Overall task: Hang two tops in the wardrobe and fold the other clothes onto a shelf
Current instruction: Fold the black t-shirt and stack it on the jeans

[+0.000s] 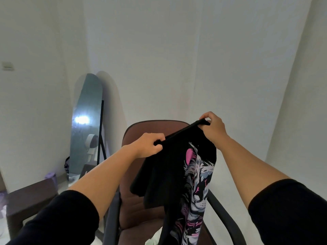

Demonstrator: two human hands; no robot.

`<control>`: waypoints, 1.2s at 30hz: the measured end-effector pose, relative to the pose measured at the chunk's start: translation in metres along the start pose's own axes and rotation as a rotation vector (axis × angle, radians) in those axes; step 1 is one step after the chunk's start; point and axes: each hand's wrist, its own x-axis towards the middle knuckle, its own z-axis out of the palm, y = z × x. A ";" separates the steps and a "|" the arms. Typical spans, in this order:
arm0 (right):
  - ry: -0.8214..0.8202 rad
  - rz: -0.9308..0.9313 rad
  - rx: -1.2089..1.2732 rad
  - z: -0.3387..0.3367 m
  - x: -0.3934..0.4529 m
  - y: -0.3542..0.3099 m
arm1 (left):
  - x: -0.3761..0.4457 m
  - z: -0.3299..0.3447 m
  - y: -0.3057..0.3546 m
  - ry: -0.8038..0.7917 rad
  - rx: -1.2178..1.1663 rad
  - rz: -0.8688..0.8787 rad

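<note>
A black T-shirt [169, 174] with a white, grey and pink big-cat print hangs in the air over the brown office chair [139, 209]. My left hand [150, 145] grips its top edge at the left end. My right hand [214, 128] pinches the same edge at the right end, held a little higher. The edge is stretched taut between both hands, and the shirt hangs folded lengthwise, its bottom out of frame. A pale garment [154, 241] shows on the chair seat at the bottom edge. No wardrobe or shelf is in sight.
A tall mirror [85, 124] on a black stand leans against the white wall at the left. A dark brown low table [30, 200] stands at the lower left, with a purple object [51, 176] behind it. White walls close the corner ahead.
</note>
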 end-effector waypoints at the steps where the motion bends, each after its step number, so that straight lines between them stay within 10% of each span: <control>1: -0.008 -0.005 -0.007 0.001 0.001 0.000 | -0.001 0.001 -0.003 -0.031 0.056 0.013; 10: -0.053 -0.065 0.035 -0.014 0.005 -0.003 | -0.023 0.028 -0.027 0.144 -0.208 -0.230; 21: -0.301 -0.154 0.062 -0.017 -0.002 -0.020 | 0.019 0.045 0.054 0.278 -0.354 0.021; 36: -0.249 -0.094 0.098 -0.027 0.004 -0.008 | 0.005 0.061 0.025 -0.158 -0.459 -0.128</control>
